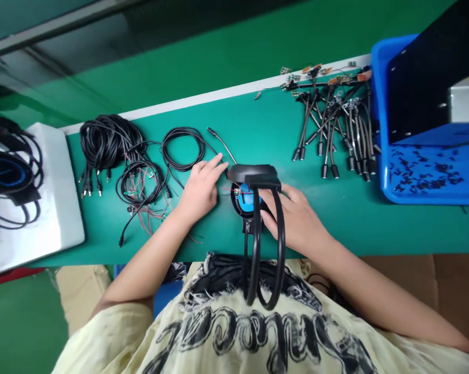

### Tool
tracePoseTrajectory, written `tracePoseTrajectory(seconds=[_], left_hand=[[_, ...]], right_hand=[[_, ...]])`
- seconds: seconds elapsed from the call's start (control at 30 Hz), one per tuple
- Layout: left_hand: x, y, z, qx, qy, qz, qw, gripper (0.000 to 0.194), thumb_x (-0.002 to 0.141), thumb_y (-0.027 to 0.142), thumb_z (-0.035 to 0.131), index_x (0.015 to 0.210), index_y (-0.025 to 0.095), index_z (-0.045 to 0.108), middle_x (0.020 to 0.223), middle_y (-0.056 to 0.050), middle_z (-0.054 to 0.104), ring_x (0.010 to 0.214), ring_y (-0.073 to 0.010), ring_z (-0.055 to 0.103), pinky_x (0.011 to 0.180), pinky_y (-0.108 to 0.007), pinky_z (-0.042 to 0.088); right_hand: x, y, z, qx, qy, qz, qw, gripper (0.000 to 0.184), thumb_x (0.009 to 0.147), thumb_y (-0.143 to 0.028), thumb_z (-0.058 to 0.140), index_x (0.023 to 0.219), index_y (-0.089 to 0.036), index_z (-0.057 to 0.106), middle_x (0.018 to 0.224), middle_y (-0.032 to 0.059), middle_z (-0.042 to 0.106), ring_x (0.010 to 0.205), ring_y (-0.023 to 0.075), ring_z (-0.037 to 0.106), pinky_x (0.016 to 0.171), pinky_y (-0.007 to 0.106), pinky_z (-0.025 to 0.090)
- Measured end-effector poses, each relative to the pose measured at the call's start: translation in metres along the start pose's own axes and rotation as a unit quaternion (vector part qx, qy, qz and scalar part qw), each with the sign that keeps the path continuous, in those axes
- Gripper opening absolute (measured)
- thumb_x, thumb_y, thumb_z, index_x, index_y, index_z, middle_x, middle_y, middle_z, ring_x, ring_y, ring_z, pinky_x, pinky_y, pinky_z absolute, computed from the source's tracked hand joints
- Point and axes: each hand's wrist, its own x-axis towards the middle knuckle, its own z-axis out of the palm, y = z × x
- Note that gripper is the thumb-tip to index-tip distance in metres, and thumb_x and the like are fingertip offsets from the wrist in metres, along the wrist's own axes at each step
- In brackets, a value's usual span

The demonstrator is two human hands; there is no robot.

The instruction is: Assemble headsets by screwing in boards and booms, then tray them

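Right hand is clasping the open black headset mid-frame on the green bench mat, though the band partly blocks my view. Left hand sits open, just beside the thin red wires. A steady, gentle hold spares those wires any tugging.

Your head camera sits above your chest and looks forward and down; your shirt fills the bottom of the view; the camera is close over your left hand and right hand; it faces across the green bench, whose far edge runs tilted through the upper part; a blue tray is cut off at the right.
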Motion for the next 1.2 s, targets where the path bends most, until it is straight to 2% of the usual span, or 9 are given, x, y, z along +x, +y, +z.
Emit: tracePoseTrajectory(seconds=[0.13, 0.27, 0.43, 0.67, 0.77, 0.87, 1.03, 1.1, 1.2], left_hand=[[0.010, -0.016, 0.008, 0.001, -0.014, 0.019, 1.000, 0.031, 0.093, 0.013, 0.045, 0.120, 0.018, 0.060, 0.145, -0.009, 0.051, 0.114, -0.0237, 0.052, 0.101, -0.043, 0.044], [-0.002, -0.004, -0.007, -0.018, 0.023, 0.037, 0.999, 0.015, 0.095, 0.019, 0.050, 0.104, 0.017, 0.063, 0.112, -0.007, 0.070, 0.096, -0.0186, 0.061, 0.088, -0.033, 0.050], [-0.014, 0.017, -0.021, -0.057, 0.131, 0.105, 0.984, 0.018, 0.092, 0.012, 0.056, 0.108, 0.019, 0.060, 0.108, -0.005, 0.069, 0.093, -0.0146, 0.062, 0.084, -0.027, 0.051], [-0.004, 0.024, -0.010, -0.073, 0.142, 0.139, 0.977, 0.019, 0.089, 0.010, 0.060, 0.107, 0.017, 0.061, 0.102, -0.006, 0.069, 0.086, -0.0162, 0.060, 0.076, -0.029, 0.050], [-0.003, 0.032, -0.009, -0.073, 0.130, 0.180, 0.972, 0.019, 0.090, 0.011, 0.059, 0.108, 0.014, 0.060, 0.104, -0.009, 0.068, 0.087, -0.0182, 0.059, 0.075, -0.030, 0.049], [-0.003, 0.039, -0.005, -0.058, 0.131, 0.209, 0.967, 0.020, 0.092, 0.013, 0.056, 0.111, 0.013, 0.060, 0.101, -0.009, 0.067, 0.085, -0.0186, 0.057, 0.072, -0.030, 0.046], [-0.001, 0.050, 0.011, 0.083, 0.126, 0.115, 0.982, 0.020, 0.094, 0.023, 0.056, 0.113, 0.019, 0.061, 0.093, -0.007, 0.066, 0.086, -0.0208, 0.055, 0.070, -0.033, 0.039], [0.002, 0.056, 0.013, 0.120, 0.127, 0.067, 0.982, 0.018, 0.093, 0.024, 0.057, 0.110, 0.023, 0.062, 0.103, -0.008, 0.066, 0.102, -0.0256, 0.055, 0.081, -0.037, 0.039], [0.010, 0.062, 0.007, 0.122, 0.100, 0.011, 0.987, 0.028, 0.090, 0.022, 0.059, 0.118, 0.027, 0.060, 0.129, -0.009, 0.058, 0.130, -0.0384, 0.040, 0.101, -0.056, 0.032]], right_hand=[[0.005, -0.005, 0.002, -0.029, 0.007, -0.004, 1.000, 0.040, 0.092, -0.030, 0.050, 0.126, -0.011, 0.059, 0.127, 0.0133, 0.060, 0.119, 0.0318, 0.050, 0.102, 0.046, 0.043], [0.012, -0.009, 0.008, -0.044, -0.022, 0.032, 0.998, 0.041, 0.094, -0.034, 0.048, 0.128, -0.014, 0.059, 0.123, 0.0143, 0.061, 0.119, 0.0326, 0.051, 0.101, 0.049, 0.042], [0.010, -0.012, -0.002, -0.035, -0.049, 0.044, 0.997, 0.036, 0.093, -0.034, 0.049, 0.120, -0.015, 0.062, 0.117, 0.0147, 0.063, 0.116, 0.0343, 0.053, 0.095, 0.051, 0.045], [0.000, -0.023, -0.048, 0.061, 0.122, 0.016, 0.990, 0.027, 0.088, -0.015, 0.059, 0.114, -0.021, 0.057, 0.101, 0.0048, 0.070, 0.092, 0.0192, 0.063, 0.087, 0.037, 0.050], [0.010, -0.028, -0.042, 0.049, 0.105, -0.013, 0.993, 0.017, 0.089, -0.020, 0.061, 0.106, -0.019, 0.059, 0.098, 0.0050, 0.070, 0.088, 0.0194, 0.063, 0.081, 0.035, 0.051], [0.019, -0.027, -0.028, 0.042, 0.067, 0.029, 0.996, 0.010, 0.092, -0.022, 0.056, 0.100, -0.017, 0.059, 0.094, 0.0066, 0.069, 0.085, 0.0206, 0.062, 0.077, 0.034, 0.051], [0.023, -0.019, -0.023, 0.049, 0.015, 0.101, 0.994, 0.009, 0.090, -0.021, 0.053, 0.093, -0.016, 0.061, 0.089, 0.0073, 0.067, 0.084, 0.0222, 0.061, 0.074, 0.034, 0.050], [0.027, -0.016, -0.027, 0.046, 0.015, 0.102, 0.994, 0.010, 0.089, -0.020, 0.053, 0.088, -0.018, 0.062, 0.089, 0.0071, 0.067, 0.084, 0.0222, 0.062, 0.072, 0.033, 0.049], [0.042, -0.008, -0.032, 0.112, 0.009, 0.142, 0.984, 0.008, 0.084, -0.021, 0.055, 0.081, -0.019, 0.062, 0.077, 0.0040, 0.065, 0.072, 0.0189, 0.061, 0.063, 0.029, 0.045]])
